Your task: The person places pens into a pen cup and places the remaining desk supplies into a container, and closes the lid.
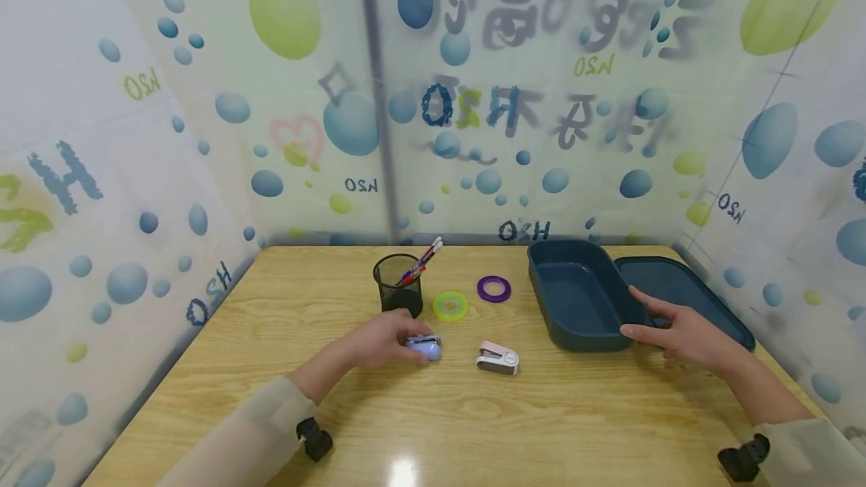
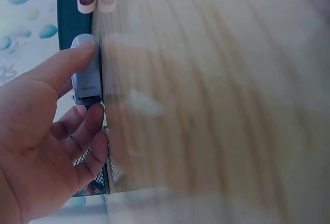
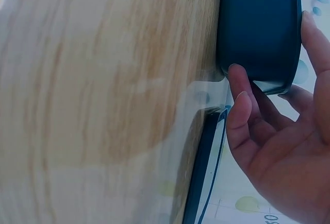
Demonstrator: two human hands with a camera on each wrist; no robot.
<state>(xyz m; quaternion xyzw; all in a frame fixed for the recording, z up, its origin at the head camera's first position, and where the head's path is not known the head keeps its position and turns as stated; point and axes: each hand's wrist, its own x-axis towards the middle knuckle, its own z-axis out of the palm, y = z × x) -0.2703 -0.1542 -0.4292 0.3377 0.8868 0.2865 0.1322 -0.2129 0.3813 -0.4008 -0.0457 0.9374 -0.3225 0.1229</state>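
Note:
My left hand (image 1: 386, 340) grips a small lilac stapler (image 1: 425, 348) at the table's middle. In the left wrist view, the thumb lies along the side of the stapler (image 2: 86, 77), with the fingers at its other side and end. A second stapler (image 1: 498, 358), pink and white with a grey base, lies to the right. My right hand (image 1: 690, 333) holds the near right corner of a dark blue rectangular box (image 1: 575, 333), open at the top. In the right wrist view, fingertips touch the side and lower edge of the box (image 3: 260, 33).
Behind the left hand stands a black mesh pen holder (image 1: 399, 288) with several pens (image 1: 422, 261). Two tape rolls lie beside it, a green roll (image 1: 450, 306) and a purple roll (image 1: 494, 289). A dark blue lid (image 1: 683, 284) lies right of the box, near the table's right edge.

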